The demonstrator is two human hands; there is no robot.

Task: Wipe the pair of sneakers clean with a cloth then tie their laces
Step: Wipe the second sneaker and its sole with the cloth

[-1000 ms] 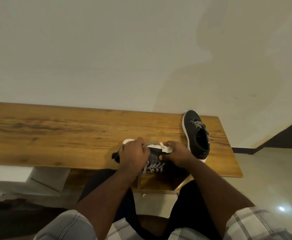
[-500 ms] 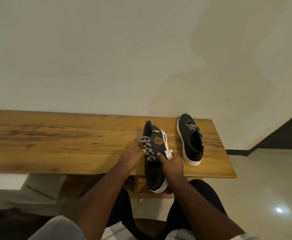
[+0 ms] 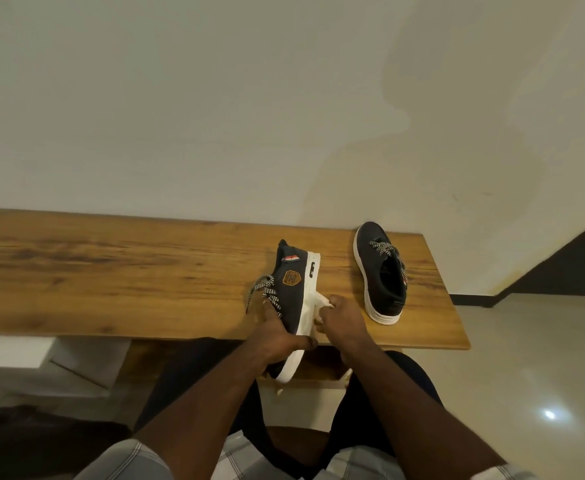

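Note:
A black sneaker [image 3: 292,284] with a white sole and an orange badge lies tipped on its side across the front edge of the wooden bench [image 3: 111,271], toe hanging toward me. My left hand [image 3: 277,336] grips its toe part. My right hand [image 3: 341,315] holds a small white cloth [image 3: 320,303] pressed against the white sole. Its speckled laces [image 3: 265,289] hang loose to the left. The second black sneaker [image 3: 382,271] stands upright on the bench to the right, laces loose.
The bench runs along a pale wall [image 3: 284,98] and ends at the right near a glossy tiled floor [image 3: 526,375]. A white box-like object [image 3: 41,362] sits under the bench at the left. My knees are below the bench edge.
The held sneaker went from lying crosswise under both hands to pointing lengthwise, sole turned right. My right hand with the cloth has slid along the sole; the left hand shifted to the toe.

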